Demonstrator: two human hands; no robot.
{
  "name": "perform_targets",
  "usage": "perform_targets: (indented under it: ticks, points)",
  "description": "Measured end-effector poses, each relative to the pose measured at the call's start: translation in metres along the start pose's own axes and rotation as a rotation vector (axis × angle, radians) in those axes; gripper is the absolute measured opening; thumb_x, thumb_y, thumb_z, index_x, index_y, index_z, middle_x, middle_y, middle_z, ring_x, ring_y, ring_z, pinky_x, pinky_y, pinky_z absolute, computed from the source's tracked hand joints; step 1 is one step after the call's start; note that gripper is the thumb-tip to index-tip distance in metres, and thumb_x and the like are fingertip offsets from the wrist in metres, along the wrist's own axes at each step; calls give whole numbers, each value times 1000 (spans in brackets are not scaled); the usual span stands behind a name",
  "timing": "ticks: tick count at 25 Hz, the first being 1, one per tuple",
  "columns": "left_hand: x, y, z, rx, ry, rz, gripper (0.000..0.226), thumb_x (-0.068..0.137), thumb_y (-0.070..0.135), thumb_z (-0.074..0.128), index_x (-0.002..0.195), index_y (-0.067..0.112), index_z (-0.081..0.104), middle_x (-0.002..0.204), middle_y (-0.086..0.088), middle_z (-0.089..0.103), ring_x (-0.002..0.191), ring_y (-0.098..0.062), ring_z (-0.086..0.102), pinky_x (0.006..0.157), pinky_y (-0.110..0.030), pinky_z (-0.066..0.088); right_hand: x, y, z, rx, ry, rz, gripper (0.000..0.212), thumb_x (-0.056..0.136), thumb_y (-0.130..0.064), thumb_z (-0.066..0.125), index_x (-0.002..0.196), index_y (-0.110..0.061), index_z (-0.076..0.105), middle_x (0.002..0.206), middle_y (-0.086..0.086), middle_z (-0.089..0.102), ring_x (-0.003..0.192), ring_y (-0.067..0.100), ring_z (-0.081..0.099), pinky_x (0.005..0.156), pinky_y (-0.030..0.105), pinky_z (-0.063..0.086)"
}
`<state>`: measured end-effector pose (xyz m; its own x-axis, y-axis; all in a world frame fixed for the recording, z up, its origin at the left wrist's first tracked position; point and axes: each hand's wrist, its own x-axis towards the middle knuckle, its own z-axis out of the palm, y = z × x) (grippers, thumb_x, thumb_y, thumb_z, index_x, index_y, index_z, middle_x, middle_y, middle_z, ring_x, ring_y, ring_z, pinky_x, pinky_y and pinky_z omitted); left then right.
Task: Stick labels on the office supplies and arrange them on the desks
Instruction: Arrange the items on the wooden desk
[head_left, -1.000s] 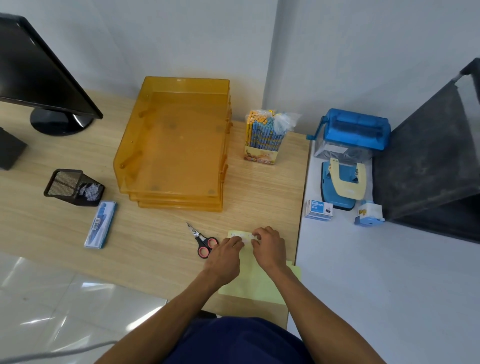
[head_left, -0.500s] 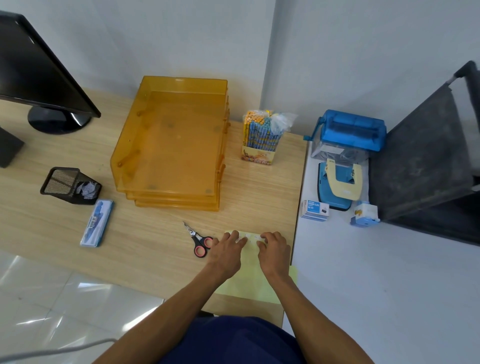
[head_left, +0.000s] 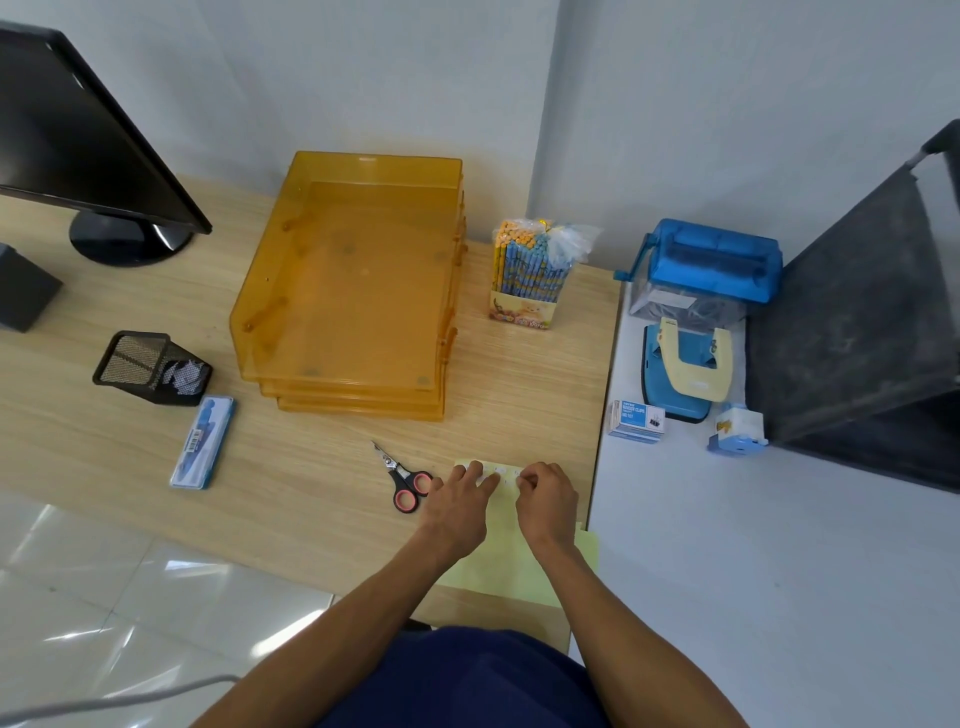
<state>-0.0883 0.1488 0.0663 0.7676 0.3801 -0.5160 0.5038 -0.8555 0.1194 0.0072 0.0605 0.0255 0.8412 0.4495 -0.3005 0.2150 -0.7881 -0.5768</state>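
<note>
A pale yellow label sheet (head_left: 511, 564) lies at the wooden desk's front right corner, with small white labels along its top edge. My left hand (head_left: 460, 501) presses flat on the sheet's upper left part with its fingers straight. My right hand (head_left: 545, 499) has its fingers curled down onto the top row and pinches at a label there. The label itself is mostly hidden under the fingertips. Red-handled scissors (head_left: 402, 478) lie just left of my left hand.
Stacked orange trays (head_left: 353, 291), a pencil pack (head_left: 530, 275), a mesh holder (head_left: 153, 366), a blue pen case (head_left: 202, 441) and a monitor (head_left: 78, 140) are on the wooden desk. On the white desk (head_left: 727, 571) are a blue shredder (head_left: 711, 265), hole punch (head_left: 685, 371), binder clip box (head_left: 636, 421) and a small blue-white dispenser (head_left: 737, 431).
My left hand's fingers have spread flatter onto the sheet. My right hand's fingers have curled in at the top row of labels. Nothing else on the desks moved.
</note>
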Motion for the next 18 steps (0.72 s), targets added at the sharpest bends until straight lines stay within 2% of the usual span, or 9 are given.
perform_targets:
  ticks: [6, 14, 18]
  points:
    - [1, -2, -1, -20, -5, 10, 63, 92, 9, 46, 151, 21, 26, 148, -6, 29, 133, -26, 33, 101, -43, 39, -2, 2, -1, -48, -57, -80, 16, 90, -12, 65, 106, -15, 68, 106, -1, 64, 97, 19, 61, 90, 39, 49]
    - [1, -4, -1, -64, 6, 22, 65, 90, 7, 46, 151, 21, 29, 146, -5, 32, 131, -25, 36, 99, -40, 42, -4, 2, 0, -91, -98, -139, 14, 91, -10, 62, 102, -13, 71, 105, 0, 64, 97, 19, 60, 90, 38, 47]
    - [1, -4, -2, -66, 4, 16, 65, 90, 7, 47, 151, 21, 29, 147, -5, 31, 131, -25, 35, 100, -41, 42, -5, 1, 1, -62, -84, -92, 12, 93, -13, 62, 102, -12, 70, 105, 0, 63, 97, 21, 60, 90, 36, 47]
